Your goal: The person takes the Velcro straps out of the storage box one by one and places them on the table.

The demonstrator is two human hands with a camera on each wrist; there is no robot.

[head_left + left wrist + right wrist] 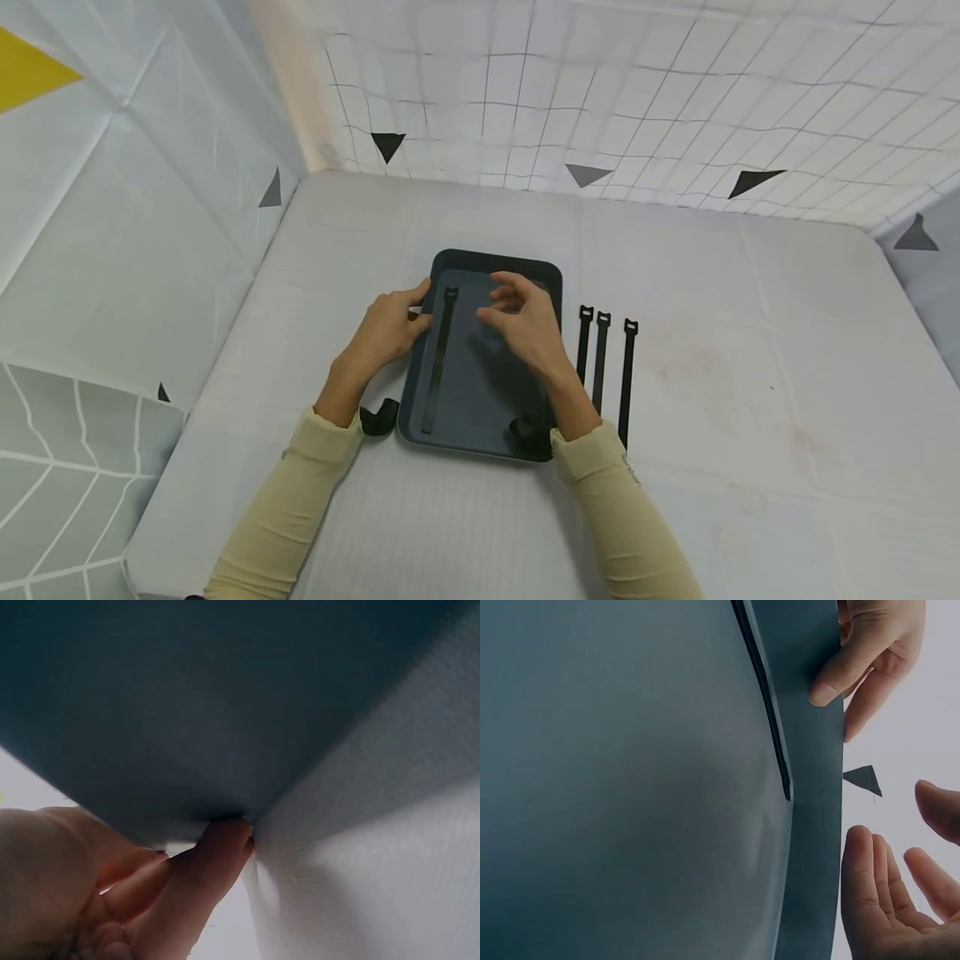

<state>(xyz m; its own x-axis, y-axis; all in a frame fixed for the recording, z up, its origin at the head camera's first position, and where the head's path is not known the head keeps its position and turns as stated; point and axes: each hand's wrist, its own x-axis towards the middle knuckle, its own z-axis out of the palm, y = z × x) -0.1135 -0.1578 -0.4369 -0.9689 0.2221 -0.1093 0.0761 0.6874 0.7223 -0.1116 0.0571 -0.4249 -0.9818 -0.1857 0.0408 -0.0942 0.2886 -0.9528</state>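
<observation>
A dark grey-blue rectangular tray point(480, 408) lies on the white table. My left hand point(386, 329) holds its left rim, the thumb point(840, 671) over the wall on the inside and fingers point(199, 877) on the outside. Lengthwise along the tray's left side lies a black strap point(440, 358) with a slotted head at the far end. Above the tray's right half hovers my right hand point(528, 329), thumb and fingers apart with nothing between them. It also shows as a loosely bent hand point(900, 907) in the right wrist view.
Right of the tray lie three more black straps point(628, 379), side by side, slotted heads away from me; the forearm partly covers them. Dark curved pieces point(379, 418) show at both wrists. A white grid-lined sheet point(517, 108) stands behind the table point(750, 375).
</observation>
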